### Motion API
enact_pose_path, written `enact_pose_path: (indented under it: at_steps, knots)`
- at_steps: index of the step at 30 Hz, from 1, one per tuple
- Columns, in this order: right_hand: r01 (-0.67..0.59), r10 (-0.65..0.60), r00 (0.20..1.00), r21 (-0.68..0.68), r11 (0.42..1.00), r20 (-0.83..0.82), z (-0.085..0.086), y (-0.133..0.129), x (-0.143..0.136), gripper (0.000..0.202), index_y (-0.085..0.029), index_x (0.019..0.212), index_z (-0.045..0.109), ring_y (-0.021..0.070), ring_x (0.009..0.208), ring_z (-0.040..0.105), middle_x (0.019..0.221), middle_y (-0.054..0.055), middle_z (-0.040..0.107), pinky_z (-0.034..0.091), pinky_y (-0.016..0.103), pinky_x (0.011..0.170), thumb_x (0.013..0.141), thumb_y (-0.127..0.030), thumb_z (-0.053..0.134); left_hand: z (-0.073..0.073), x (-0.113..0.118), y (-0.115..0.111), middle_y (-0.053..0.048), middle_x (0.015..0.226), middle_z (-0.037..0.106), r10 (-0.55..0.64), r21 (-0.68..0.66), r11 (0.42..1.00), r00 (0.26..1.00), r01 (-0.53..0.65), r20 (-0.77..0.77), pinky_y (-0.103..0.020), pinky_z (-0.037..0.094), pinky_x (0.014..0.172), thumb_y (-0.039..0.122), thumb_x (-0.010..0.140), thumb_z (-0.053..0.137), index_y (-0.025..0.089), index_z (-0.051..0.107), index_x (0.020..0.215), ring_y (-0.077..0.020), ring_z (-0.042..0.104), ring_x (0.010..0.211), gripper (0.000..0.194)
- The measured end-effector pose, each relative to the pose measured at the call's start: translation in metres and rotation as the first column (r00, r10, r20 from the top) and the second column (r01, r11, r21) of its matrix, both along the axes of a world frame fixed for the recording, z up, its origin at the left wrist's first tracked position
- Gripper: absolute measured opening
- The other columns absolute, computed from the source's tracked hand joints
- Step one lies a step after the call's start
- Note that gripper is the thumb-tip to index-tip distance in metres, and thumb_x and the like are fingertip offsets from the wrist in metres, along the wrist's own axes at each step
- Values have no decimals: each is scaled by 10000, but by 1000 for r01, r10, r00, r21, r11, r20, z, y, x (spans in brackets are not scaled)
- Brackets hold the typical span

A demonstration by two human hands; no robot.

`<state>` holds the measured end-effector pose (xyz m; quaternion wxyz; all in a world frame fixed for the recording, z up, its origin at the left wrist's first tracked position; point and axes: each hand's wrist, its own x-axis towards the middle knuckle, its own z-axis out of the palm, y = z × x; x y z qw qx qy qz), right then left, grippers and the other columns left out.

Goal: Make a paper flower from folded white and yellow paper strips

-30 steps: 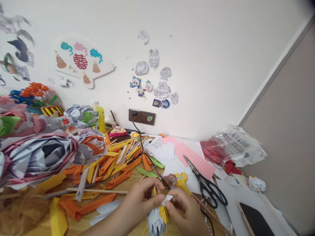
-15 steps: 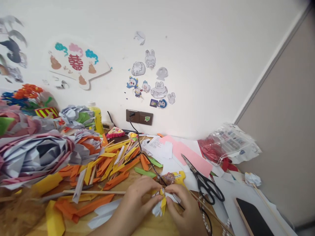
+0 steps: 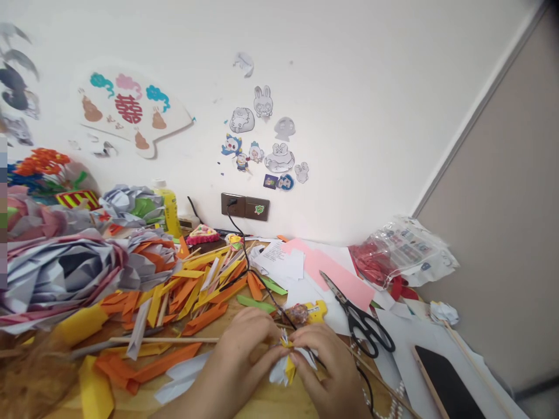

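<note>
Between my two hands, low in the centre of the head view, is a small folded paper piece in white and yellow. My left hand pinches it from the left, thumb and fingers near its top. From the right, my right hand holds the same piece, its thumb against the yellow part. Just beyond my hands lies a yellow glue gun, partly hidden by brownish wrapping. A black cable runs down toward the held paper.
Orange and yellow folded strips spread over the left of the table, beside large paper flowers. Black scissors, pink paper and a phone lie to the right. A yellow bottle stands near the wall.
The view has shifted slightly. My fingers have moved a little on the folded paper, and its white and yellow upper end now shows between them.
</note>
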<state>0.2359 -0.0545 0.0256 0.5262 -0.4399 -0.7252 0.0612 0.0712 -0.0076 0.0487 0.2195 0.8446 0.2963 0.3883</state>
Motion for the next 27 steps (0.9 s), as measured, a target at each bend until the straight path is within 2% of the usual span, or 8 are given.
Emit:
enact_pose_path:
  at_steps: [2, 4, 6, 8, 10, 15, 21, 27]
  knots:
    - [-140, 100, 984, -285, 948, -149, 4, 2, 5, 49, -184, 773, 554, 156, 747, 597, 770, 32, 628, 464, 260, 676, 733, -157, 560, 6, 0, 3, -7, 685, 604, -17, -180, 984, 999, 9, -46, -229, 400, 638, 234, 724, 618, 166, 565, 668, -136, 529, 679, 102]
    - [-336, 156, 927, -568, 751, -342, 8, 5, 10, 120, -168, 749, 548, 156, 709, 600, 737, 31, 624, 459, 254, 639, 675, -220, 627, 5, 2, 5, 5, 652, 590, -66, -372, 927, 996, 40, -58, -220, 383, 614, 259, 672, 652, 157, 541, 609, -127, 516, 650, 164]
    - [-482, 157, 863, -691, 539, -480, 10, 8, 14, 212, -154, 732, 541, 141, 653, 593, 688, 16, 614, 444, 248, 620, 611, -255, 683, -2, 5, 7, 15, 609, 561, -141, -565, 818, 990, 110, -12, -215, 373, 592, 305, 638, 663, 149, 513, 571, -116, 499, 617, 226]
    - [-522, 138, 842, -722, 455, -522, 9, 10, 15, 245, -143, 712, 540, 118, 604, 570, 647, -1, 591, 425, 239, 607, 579, -262, 708, -14, 9, 8, 39, 551, 511, -180, -737, 647, 978, 195, 102, -204, 353, 530, 391, 604, 671, 154, 476, 580, -96, 468, 548, 309]
    - [-521, 113, 838, -723, 454, -533, 5, 11, 15, 257, -139, 681, 529, 100, 572, 543, 618, -17, 562, 404, 225, 576, 567, -268, 720, -25, 12, 8, 47, 539, 499, -173, -783, 574, 970, 240, 171, -198, 337, 505, 443, 550, 703, 157, 461, 587, -87, 457, 529, 376]
    - [-513, 73, 831, -710, 482, -551, -7, 14, 12, 315, -151, 636, 496, 74, 516, 498, 573, -45, 523, 372, 206, 524, 522, -297, 751, -32, 12, 12, 41, 532, 508, -152, -779, 582, 972, 233, 177, -198, 340, 501, 457, 519, 724, 145, 486, 579, -81, 442, 524, 397]
    - [-419, 35, 868, -693, 587, -495, -14, 15, 9, 238, -152, 596, 500, 74, 478, 479, 520, -47, 508, 358, 196, 477, 547, -268, 702, -32, 9, 14, 33, 535, 525, -148, -735, 657, 985, 165, 89, -197, 338, 496, 384, 574, 695, 143, 487, 570, -88, 454, 525, 318]
    - [-154, -19, 973, -708, 689, -229, -8, 10, 4, 176, -152, 535, 482, 73, 481, 447, 520, -40, 504, 333, 184, 455, 589, -180, 647, -24, 7, 12, 28, 599, 549, -149, -609, 789, 987, 81, -62, -193, 360, 549, 249, 642, 624, 141, 516, 574, -99, 478, 589, 167]
